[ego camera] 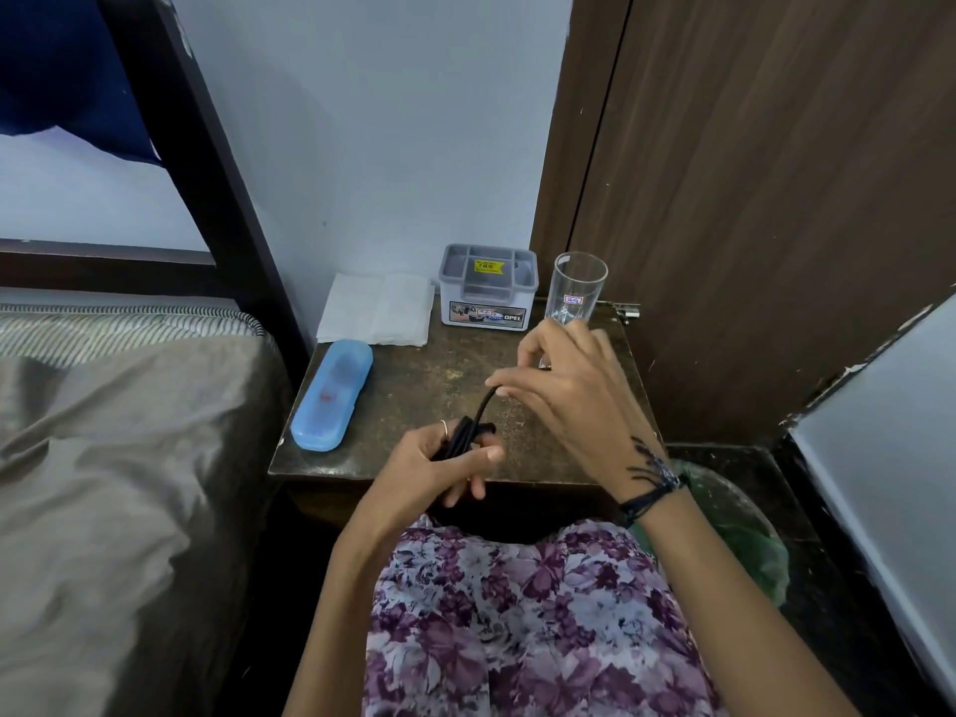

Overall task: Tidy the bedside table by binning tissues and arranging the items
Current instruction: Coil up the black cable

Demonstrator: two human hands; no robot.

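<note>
Left hand [439, 460] fingers clamped around coiled black cable [468, 429], right hand [569, 390] fingers pinching its end.

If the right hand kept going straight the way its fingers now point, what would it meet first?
The right hand points left across the table, pinching the black cord. Carried on, it would probably reach the blue case at the left edge first, though its height above the table is unclear.
</note>
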